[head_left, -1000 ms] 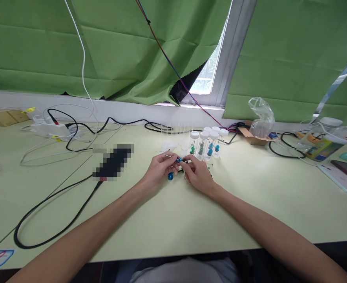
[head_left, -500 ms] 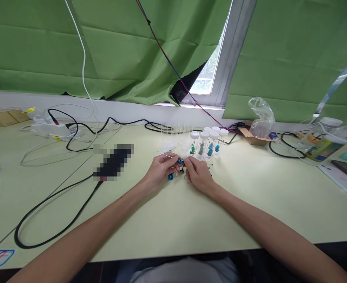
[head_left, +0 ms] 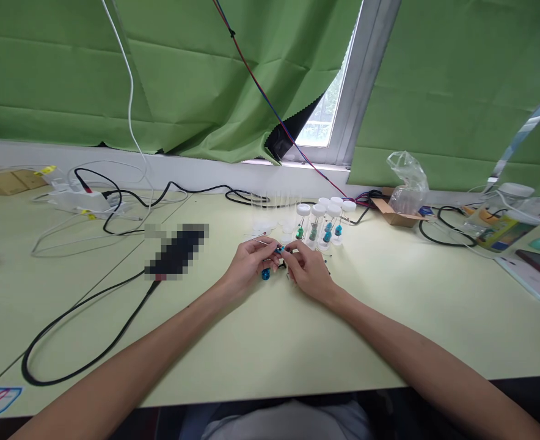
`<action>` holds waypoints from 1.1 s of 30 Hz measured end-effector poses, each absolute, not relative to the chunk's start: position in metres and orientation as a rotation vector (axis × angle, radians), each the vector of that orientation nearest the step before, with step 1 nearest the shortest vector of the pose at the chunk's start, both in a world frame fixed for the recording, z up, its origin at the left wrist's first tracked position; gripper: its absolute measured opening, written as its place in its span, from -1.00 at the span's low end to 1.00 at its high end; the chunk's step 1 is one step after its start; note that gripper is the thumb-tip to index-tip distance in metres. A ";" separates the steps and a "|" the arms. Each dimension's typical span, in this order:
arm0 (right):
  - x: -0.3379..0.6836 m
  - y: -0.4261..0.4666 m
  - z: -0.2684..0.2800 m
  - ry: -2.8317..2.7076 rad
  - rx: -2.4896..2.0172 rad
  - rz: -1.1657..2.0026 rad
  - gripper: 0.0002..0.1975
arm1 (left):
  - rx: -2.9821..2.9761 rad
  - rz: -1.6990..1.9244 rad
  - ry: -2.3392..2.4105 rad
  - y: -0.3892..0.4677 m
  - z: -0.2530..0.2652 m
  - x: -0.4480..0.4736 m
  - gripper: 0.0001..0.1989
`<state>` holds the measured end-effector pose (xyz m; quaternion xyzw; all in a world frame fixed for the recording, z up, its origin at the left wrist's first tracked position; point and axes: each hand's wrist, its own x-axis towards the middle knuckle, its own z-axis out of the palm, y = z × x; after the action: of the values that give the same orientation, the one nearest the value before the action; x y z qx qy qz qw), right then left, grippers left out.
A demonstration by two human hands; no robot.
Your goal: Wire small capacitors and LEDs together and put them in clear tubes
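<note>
Between my two hands is a small blue part (head_left: 280, 249) with dark spots, its exact kind too small to make out. My left hand (head_left: 250, 261) pinches it from the left, and a thin metal rod (head_left: 261, 242) sticks out over these fingers. The fingertips of my right hand (head_left: 309, 269) press together at its right end; whether they grip anything else is hidden. Another round blue piece (head_left: 265, 274) lies on the table just below my left fingers. Small dark bits show between the hands, partly covered by them.
Clear tubes with white lids (head_left: 318, 209) stand behind my right hand, holding green and blue pieces. Open clear tubes (head_left: 267, 211) stand to their left. A black cable (head_left: 50, 383) loops at left. A small cardboard box (head_left: 396, 215) with a plastic bag stands back right, a phone (head_left: 531, 281) further right.
My right thumb and fingers have shifted slightly left and up around the blue part's right end. My left hand has stayed almost in place.
</note>
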<state>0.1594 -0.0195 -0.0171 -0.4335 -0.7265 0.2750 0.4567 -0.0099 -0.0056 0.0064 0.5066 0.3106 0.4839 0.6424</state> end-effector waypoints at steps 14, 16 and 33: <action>0.159 -0.019 -0.018 -1.758 -1.078 0.699 -0.74 | 1.152 1.112 0.723 -0.007 0.008 -0.008 -0.72; 0.159 -0.019 -0.020 -1.761 -1.057 0.703 -0.73 | 1.153 1.112 0.729 -0.007 0.009 -0.009 -0.73; 0.159 -0.019 -0.015 -1.812 -1.089 0.643 -0.57 | 1.163 1.090 0.701 -0.006 0.006 -0.008 -0.71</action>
<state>0.1591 -0.0187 -0.0146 -0.4402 -0.7326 0.2602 0.4493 -0.0081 -0.0064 0.0057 0.5107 0.3078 0.4788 0.6443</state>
